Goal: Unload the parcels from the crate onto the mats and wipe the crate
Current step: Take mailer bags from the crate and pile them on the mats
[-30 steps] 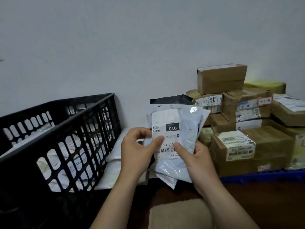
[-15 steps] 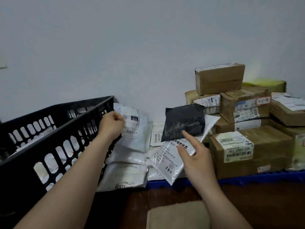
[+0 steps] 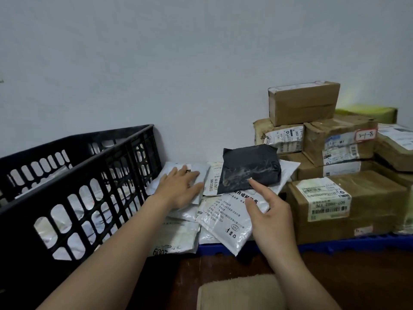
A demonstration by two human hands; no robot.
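Black plastic crate (image 3: 89, 198) along the left side, slotted walls, white parcels visible through the slots and so not yet unloaded

Stack of taped cardboard boxes (image 3: 348, 206) at the right against the far wall, several bearing printed labels, one tagged by hand in a red frame

Blue mat (image 3: 348, 243) under the boxes and the loose parcels, only its near edge showing

Pile of white poly mailers (image 3: 225, 222) on the mat between crate and boxes, overlapping one another, one hanging over the mat's near edge

Beige cloth (image 3: 241, 291) at the near edge of the view, on the dark brown surface (image 3: 357, 276)

Black poly mailer (image 3: 248, 168) on top of the white pile, touching the boxes at its far right corner

Left hand (image 3: 178, 189) palm down on a white mailer (image 3: 172, 167) just right of the crate wall, fingers straight and slightly apart, gripping nothing

Right hand (image 3: 268, 211) over the pile, index finger stretched out with its tip at the black mailer's near edge, remaining fingers loosely curled and empty
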